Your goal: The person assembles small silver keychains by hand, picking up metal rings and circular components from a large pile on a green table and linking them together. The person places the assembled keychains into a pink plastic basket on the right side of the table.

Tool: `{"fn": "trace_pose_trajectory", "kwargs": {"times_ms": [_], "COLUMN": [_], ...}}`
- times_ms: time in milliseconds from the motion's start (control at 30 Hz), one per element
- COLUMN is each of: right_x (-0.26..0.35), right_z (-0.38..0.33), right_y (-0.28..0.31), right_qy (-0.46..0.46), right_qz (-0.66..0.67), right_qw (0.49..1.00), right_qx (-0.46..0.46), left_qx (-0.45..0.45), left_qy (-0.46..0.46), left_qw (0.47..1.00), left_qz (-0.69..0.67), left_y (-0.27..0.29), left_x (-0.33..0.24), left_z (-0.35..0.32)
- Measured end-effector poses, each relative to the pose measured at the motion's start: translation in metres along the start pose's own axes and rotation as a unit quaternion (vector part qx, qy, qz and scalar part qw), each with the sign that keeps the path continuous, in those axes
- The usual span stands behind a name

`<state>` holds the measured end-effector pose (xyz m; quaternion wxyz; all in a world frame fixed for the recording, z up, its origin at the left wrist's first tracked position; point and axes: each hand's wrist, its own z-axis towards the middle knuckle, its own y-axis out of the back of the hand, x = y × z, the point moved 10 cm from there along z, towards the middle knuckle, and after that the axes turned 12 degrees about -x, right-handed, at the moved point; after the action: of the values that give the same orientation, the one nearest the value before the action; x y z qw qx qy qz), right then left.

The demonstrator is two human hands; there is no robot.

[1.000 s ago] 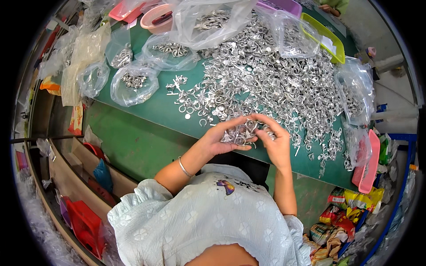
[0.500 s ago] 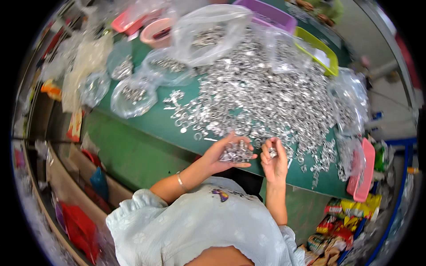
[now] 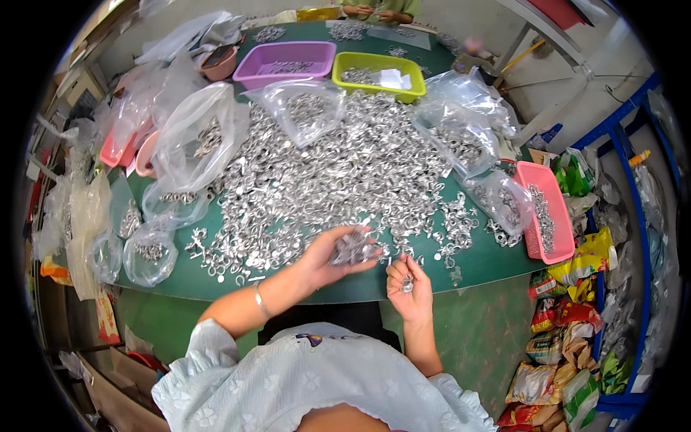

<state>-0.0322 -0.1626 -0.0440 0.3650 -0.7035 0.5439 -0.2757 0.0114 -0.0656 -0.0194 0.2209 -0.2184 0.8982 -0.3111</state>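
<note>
My left hand point(image 3: 321, 256) is cupped around a handful of small silver metal rings point(image 3: 353, 249), held above the near edge of the green table point(image 3: 331, 289). To its right, my right hand point(image 3: 412, 297) has its fingers curled, with a few silver rings point(image 3: 407, 284) against them. Thumb and forefinger are close together at the top; whether a piece sits between them I cannot tell. Beyond both hands spreads a wide heap of loose silver rings and small metal pieces point(image 3: 324, 169).
Purple point(image 3: 248, 74) and lime-green point(image 3: 419, 75) trays stand behind the heap. A pink basket point(image 3: 563, 241) holding metal pieces is on the right. Clear plastic bags point(image 3: 205, 133) of pieces lie around the heap. Another person's hands point(image 3: 374, 13) are across the table.
The view has swung right and up, bringing more of the far table and right side into sight. My left hand still holds its handful; rings now show against my right hand's fingers.
</note>
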Motion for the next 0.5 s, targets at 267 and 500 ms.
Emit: {"fn": "trace_pose_trajectory", "kwargs": {"times_ms": [267, 500], "right_x": [0.035, 0.069], "right_z": [-0.006, -0.011], "right_y": [0.005, 0.006], "right_qy": [0.035, 0.093], "right_qz": [0.018, 0.008], "right_qw": [0.999, 0.995], "right_qx": [0.033, 0.024], "left_qx": [0.014, 0.122], "left_qy": [-0.127, -0.185], "left_qw": [0.992, 0.973], "left_qz": [-0.003, 0.067], "left_y": [-0.188, -0.270], "left_x": [-0.062, -0.061], "left_z": [0.193, 0.219]}}
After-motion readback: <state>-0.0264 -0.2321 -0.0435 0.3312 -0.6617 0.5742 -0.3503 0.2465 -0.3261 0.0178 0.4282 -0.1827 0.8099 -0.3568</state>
